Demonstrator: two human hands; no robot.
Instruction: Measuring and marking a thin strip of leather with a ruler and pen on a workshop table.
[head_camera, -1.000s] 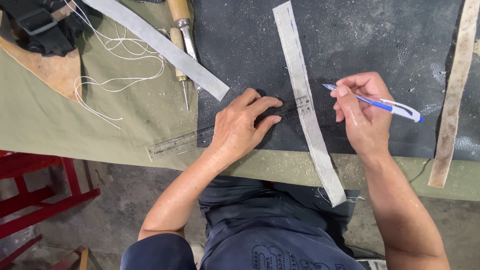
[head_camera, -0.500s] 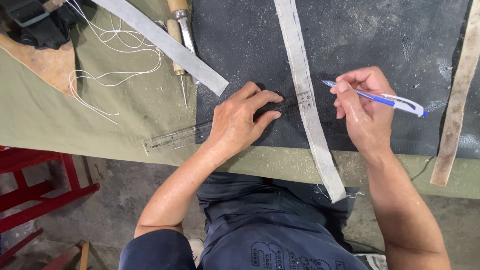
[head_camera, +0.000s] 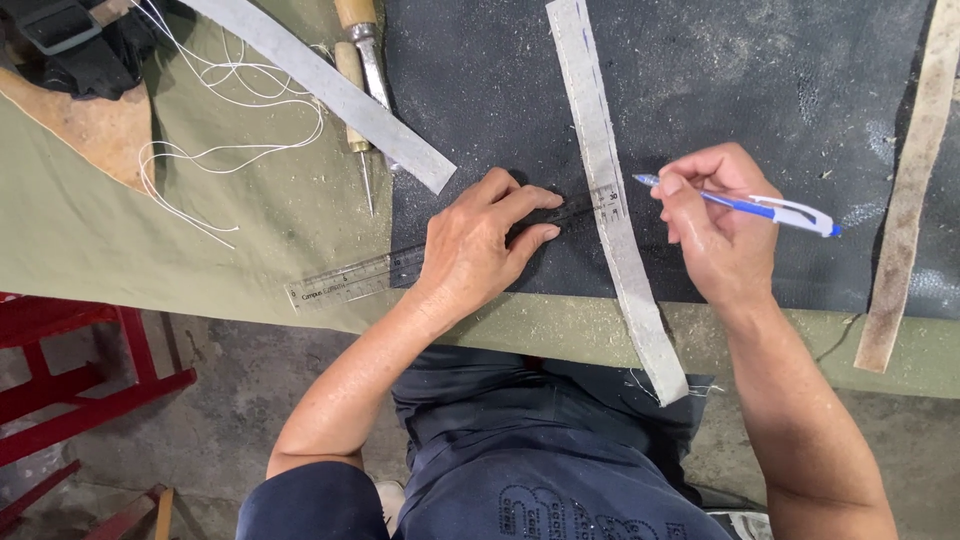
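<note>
Head view, left hand (head_camera: 470, 250) pressing clear ruler (head_camera: 345, 283), right hand (head_camera: 715, 235) pinching pen (head_camera: 760, 207)

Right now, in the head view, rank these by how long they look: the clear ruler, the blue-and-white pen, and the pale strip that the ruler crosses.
1. Pale strip: longest, running from the top edge past the table's front edge.
2. Clear ruler: shorter, its middle hidden under the left hand.
3. Blue-and-white pen: shortest, held in the right hand.

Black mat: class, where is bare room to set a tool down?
Bare black mat lies between the grey stitched strip and the tan strip, above the right hand. Crowded: the left hand on the ruler, and the awls.
</note>
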